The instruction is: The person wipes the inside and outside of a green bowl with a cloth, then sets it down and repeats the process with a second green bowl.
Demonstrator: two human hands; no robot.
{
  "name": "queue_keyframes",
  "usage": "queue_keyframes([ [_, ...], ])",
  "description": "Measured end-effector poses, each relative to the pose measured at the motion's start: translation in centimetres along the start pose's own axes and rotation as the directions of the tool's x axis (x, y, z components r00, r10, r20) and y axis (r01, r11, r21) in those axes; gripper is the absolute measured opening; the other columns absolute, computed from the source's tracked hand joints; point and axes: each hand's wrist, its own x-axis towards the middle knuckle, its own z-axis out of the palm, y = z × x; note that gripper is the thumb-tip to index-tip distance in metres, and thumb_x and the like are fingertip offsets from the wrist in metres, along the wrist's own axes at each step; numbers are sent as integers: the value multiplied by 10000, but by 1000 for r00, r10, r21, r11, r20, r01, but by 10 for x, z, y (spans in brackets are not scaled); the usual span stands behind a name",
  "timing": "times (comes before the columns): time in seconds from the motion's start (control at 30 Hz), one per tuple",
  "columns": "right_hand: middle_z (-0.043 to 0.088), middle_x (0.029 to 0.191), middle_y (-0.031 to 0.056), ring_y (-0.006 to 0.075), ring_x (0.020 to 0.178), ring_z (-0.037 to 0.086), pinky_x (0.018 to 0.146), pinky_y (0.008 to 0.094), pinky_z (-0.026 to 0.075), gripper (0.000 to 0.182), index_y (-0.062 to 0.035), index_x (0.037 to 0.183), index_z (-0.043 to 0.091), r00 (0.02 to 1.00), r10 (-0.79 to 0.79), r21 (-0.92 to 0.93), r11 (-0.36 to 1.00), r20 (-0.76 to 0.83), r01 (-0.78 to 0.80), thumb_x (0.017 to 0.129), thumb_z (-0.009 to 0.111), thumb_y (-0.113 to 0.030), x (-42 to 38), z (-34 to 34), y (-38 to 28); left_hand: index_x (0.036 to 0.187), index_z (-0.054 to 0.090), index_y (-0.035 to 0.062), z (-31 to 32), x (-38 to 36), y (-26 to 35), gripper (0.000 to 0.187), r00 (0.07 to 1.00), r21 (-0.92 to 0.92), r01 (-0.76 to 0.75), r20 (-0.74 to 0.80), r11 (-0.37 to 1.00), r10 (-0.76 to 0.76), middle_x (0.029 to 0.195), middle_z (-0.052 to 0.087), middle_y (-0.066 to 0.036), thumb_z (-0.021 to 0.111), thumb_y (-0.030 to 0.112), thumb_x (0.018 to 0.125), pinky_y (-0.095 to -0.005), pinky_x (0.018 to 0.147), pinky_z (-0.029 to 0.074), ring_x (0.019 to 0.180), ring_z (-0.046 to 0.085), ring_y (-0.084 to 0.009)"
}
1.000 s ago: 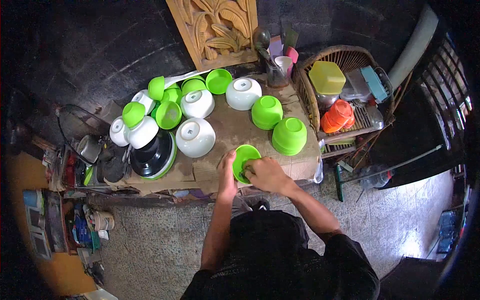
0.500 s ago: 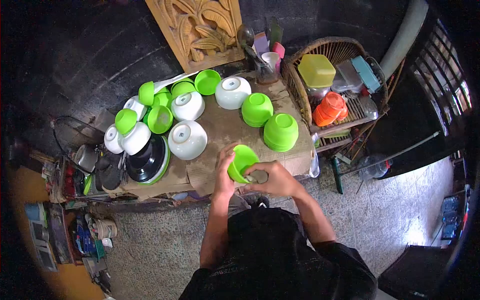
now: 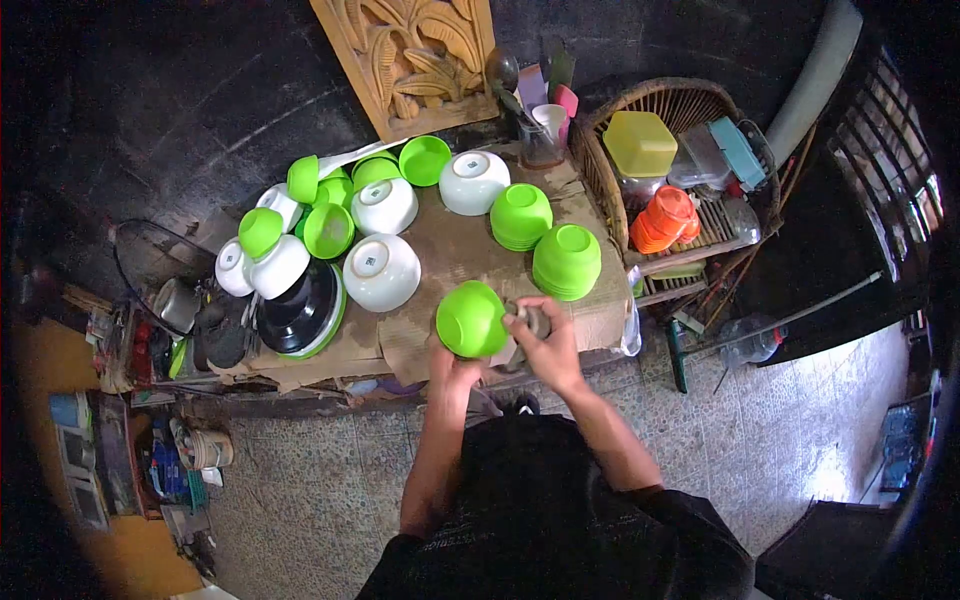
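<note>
A green bowl [image 3: 471, 319] is held over the front edge of the cardboard-covered table [image 3: 440, 240], its outer side and base facing up. My left hand [image 3: 452, 368] grips it from below and the left. At its right side, my right hand [image 3: 547, 345] holds a greyish cloth [image 3: 535, 321] bunched in the fingers. Just behind are two stacks of upturned green bowls, one nearer [image 3: 566, 262] and one farther [image 3: 520, 217]. An upturned white bowl [image 3: 382, 273] sits to the left of the held bowl.
More green and white bowls [image 3: 384, 206] and a black bowl [image 3: 299, 311] crowd the table's left. At the back stand a carved wooden panel [image 3: 425, 60] and a utensil holder [image 3: 541, 148]. A wicker rack [image 3: 601, 178] on the right holds orange cups [image 3: 665, 218] and a yellow container [image 3: 639, 143].
The held bowl has turned from showing its inside to showing its outside. My right hand and the cloth have moved from the bowl's inside to its outer right side.
</note>
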Motion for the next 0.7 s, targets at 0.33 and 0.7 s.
queue_keyframes([
  [0.33,597,1270,132,342,1082,584,871,418,537,444,-105,1235,688,782,-598,-598,565,177,568,806,788,-49,-27,17,-5,1183,646,41,8,-7,13,230,990,-149,-142,-30,979,139,1141,722,-88,596,222,1051,-372,824,624,995,718,-223],
  [0.7,627,1329,97,311,1061,616,878,413,546,391,-93,1226,692,610,-701,-384,483,368,787,839,745,-107,6,8,-31,1211,593,61,12,2,-30,348,891,345,-417,-27,841,453,1085,675,-64,502,373,1087,-375,825,589,963,680,-204],
])
